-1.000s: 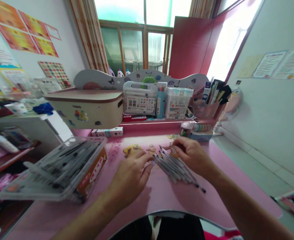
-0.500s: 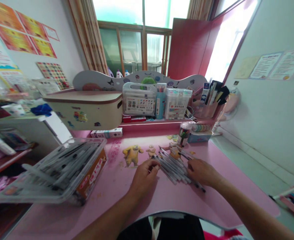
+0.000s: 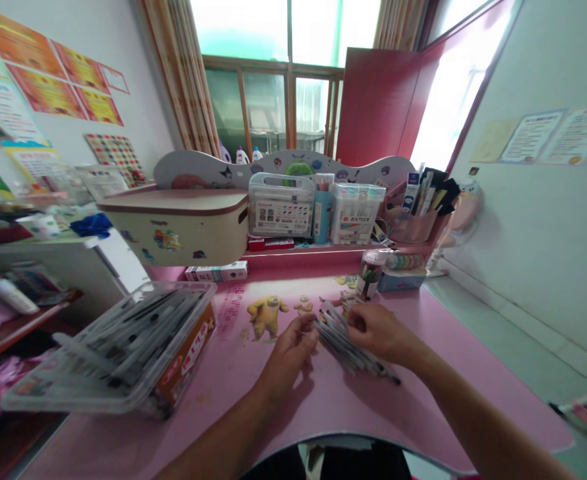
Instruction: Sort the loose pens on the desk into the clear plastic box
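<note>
A box (image 3: 186, 360) of pens sits lower left. At lower centre, the left hand (image 3: 290, 350), fingers loosely parted, borders the pen pile (image 3: 344, 348), now bunched closer; the right hand (image 3: 379, 333) has moved in, curled over its right side, grip unclear.

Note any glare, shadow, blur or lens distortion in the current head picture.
Head view: upper window panes and the bright opening at right nearly washed out; head view: soft shadow on the pink desk below the left hand; head view: shelf items at left edge blurred, curtain leaning, perhaps wide-lens stretch.
</note>
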Available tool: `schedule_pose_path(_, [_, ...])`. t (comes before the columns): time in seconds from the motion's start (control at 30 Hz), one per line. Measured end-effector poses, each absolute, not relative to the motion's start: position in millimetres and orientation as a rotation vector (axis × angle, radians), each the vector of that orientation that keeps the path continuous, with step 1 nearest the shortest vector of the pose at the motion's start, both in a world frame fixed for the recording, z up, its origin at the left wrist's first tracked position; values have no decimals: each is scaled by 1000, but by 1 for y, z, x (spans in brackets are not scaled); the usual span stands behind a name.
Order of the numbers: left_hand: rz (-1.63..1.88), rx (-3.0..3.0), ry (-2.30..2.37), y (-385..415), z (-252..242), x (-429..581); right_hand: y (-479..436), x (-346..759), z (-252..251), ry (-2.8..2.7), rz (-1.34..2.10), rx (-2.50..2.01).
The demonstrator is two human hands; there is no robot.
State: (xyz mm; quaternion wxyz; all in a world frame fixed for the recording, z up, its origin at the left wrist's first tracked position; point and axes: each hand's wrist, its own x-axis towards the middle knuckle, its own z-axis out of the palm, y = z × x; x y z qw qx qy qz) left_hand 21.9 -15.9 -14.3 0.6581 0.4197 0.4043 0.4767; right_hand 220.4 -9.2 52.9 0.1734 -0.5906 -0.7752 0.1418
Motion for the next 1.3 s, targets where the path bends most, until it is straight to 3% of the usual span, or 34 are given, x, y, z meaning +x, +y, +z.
schedule_pose_path(0.43, [1578, 823, 1064, 22, -12, -19, 15, 124, 8, -1904, 899, -1181])
schedule_pose_path(0.63, [1540, 797, 1006, 26, -10, -21, 8, 119, -18, -1577, 1389, -1089])
schedule_pose_path(0.83, [1404, 824, 983, 25, -11, -20, 10, 116, -28, -1442, 1605, -1003])
schedule_pose_path(0.93, [1361, 849, 996, 23, -8, -20, 9, 117, -26, -1467, 1451, -1040])
schedule_pose_path(1.13, [992, 988, 887, 21, -5, -26, 14, 131, -16, -1788, 447, -1028])
schedule_pose_path(1.3, [881, 870, 766, 19, 0, -31, 14, 132, -14, -2078, 480, -980])
